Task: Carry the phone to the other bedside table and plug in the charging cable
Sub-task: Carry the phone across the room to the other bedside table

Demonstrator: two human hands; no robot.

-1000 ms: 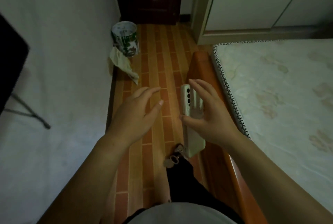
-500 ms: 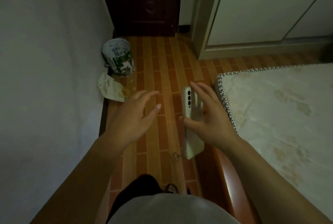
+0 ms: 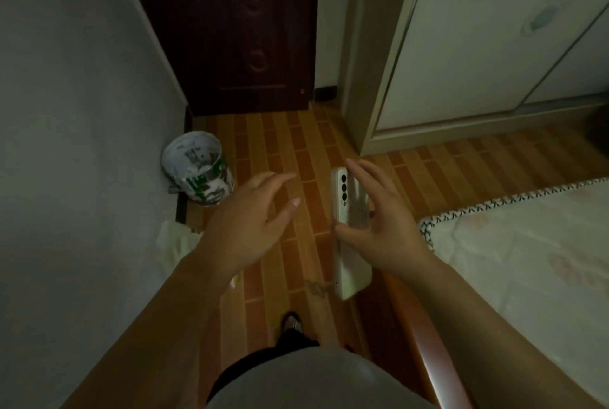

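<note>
Right hand [image 3: 379, 227] pinches phone [image 3: 349, 237] loosely by its edges, beside the bed [image 3: 527, 260] corner; left hand [image 3: 250, 221] spread, empty. Risk: thin grip slips mid-walk, phone drops.

Two hands are counted, left hand [image 3: 250, 224] and right hand [image 3: 379, 227]; one phone [image 3: 346, 244], one bucket [image 3: 197, 171], one door [image 3: 230, 29], and seemingly one crumpled paper [image 3: 174, 240].

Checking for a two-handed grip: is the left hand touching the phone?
Apart. The head view shows bare floor between the left hand and the phone, which only the right hand holds.
</note>
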